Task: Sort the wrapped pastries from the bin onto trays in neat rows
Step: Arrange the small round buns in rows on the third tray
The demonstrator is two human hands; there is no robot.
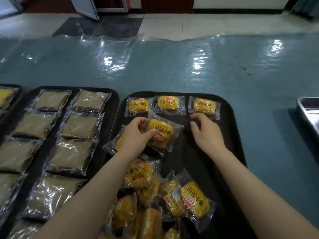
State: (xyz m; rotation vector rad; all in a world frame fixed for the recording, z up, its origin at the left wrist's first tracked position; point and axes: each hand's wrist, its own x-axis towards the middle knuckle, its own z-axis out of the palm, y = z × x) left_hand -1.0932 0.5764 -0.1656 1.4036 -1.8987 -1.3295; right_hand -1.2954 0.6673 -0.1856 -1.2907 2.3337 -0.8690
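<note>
Now | left hand [136, 133] grips yellow bun pack [160, 133] | right hand [205, 130] curled, empty

"小面包" on yellow pastry wrappers [169, 104]; red logo perhaps illegible.

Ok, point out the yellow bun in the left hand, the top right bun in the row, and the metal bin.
Held bun [161, 131], head view, printed wrapper front.
Top right bun [204, 105], head view, yellow middle.
Metal bin [306, 107], head view, near rim.
</note>
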